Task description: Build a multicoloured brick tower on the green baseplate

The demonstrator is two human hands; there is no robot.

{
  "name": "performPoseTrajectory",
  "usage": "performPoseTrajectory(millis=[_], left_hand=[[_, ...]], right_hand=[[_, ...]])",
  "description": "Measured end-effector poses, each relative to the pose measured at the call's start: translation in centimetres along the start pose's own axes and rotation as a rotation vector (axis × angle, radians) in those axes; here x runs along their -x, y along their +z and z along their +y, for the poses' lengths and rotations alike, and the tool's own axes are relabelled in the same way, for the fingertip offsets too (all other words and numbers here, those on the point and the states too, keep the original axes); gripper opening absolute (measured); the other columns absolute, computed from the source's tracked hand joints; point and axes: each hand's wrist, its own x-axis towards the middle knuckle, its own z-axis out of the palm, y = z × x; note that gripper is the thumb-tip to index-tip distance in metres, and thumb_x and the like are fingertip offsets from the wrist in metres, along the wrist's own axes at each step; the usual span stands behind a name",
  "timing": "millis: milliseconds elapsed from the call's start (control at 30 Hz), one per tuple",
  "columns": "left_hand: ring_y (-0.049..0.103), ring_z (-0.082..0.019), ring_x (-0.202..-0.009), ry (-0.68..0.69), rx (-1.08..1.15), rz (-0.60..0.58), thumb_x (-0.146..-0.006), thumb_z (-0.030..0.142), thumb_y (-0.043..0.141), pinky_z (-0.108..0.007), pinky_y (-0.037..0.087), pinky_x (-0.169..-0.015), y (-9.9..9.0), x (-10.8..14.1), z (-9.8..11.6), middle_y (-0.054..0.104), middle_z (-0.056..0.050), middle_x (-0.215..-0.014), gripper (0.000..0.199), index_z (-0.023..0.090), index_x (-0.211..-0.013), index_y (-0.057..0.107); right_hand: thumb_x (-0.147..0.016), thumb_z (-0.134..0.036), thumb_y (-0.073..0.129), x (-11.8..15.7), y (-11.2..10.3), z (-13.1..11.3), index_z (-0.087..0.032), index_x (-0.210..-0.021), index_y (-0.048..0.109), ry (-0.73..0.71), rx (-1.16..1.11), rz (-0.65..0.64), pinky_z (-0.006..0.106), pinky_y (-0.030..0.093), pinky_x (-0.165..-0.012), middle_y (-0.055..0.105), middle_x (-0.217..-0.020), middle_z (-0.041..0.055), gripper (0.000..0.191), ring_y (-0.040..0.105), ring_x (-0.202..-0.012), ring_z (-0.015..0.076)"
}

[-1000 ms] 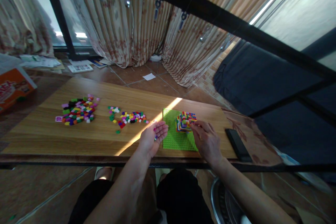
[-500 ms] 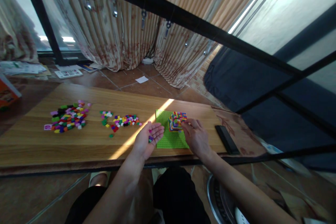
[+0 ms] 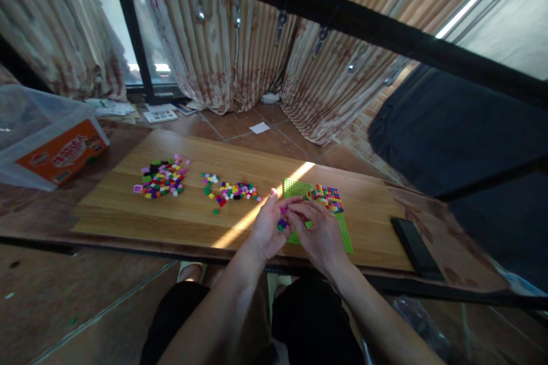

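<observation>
Palm up, my left hand (image 3: 269,228) cups a few small bricks (image 3: 282,223), purple, pink and green among them. My right hand (image 3: 319,234) reaches over that palm, its thumb and fingertips pinched at a pink brick there. Behind my right hand, a block of stacked multicoloured bricks (image 3: 329,196) stands on the green baseplate (image 3: 346,234). Both hands hide part of the plate's left and near side.
Loose bricks lie in a larger pile (image 3: 165,178) and a smaller pile (image 3: 235,190) on the wooden table (image 3: 171,222). A clear bin (image 3: 47,137) stands far left. A black object (image 3: 416,246) lies on the right.
My right hand has moved from the brick stack to my left palm. The view has turned left, so the clear bin shows more fully.
</observation>
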Motion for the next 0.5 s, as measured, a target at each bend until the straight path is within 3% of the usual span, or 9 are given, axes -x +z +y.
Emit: performPoseTrajectory(millis=[167,333,500], left_hand=[[0.067,-0.019,-0.083,-0.014,-0.029,-0.034,-0.094,0.054,0.032,-0.026,0.051,-0.071,-0.2,0.0,0.0,0.071,-0.012,-0.091,0.059,0.009,-0.11,0.066],[0.067,-0.019,-0.085,-0.027,-0.043,-0.064,-0.094,0.054,0.031,-0.027,0.051,-0.075,-0.3,-0.1,-0.3,0.071,-0.012,-0.091,0.058,0.01,-0.107,0.067],[0.067,-0.017,-0.084,0.001,-0.038,-0.004,-0.095,0.047,0.036,-0.025,0.051,-0.079,-0.2,-0.1,-0.3,0.071,-0.014,-0.091,0.051,0.008,-0.097,0.068]], right_hand=[[-0.086,-0.022,0.057,-0.4,1.2,-0.4,-0.021,-0.092,0.071,0.01,0.052,-0.016,0.037,0.048,-0.082,0.069,-0.094,0.0065,0.015,0.06,-0.09,0.0219],[-0.088,-0.023,0.053,-0.4,0.8,-0.2,-0.022,-0.088,0.068,0.008,0.035,-0.054,0.036,0.047,-0.08,0.069,-0.092,0.0061,0.016,0.06,-0.089,0.0212],[-0.086,-0.031,0.055,0.6,-0.7,0.6,-0.02,-0.086,0.064,0.168,-0.134,0.008,0.032,0.049,-0.071,0.068,-0.084,0.0046,0.014,0.062,-0.075,0.0175]])
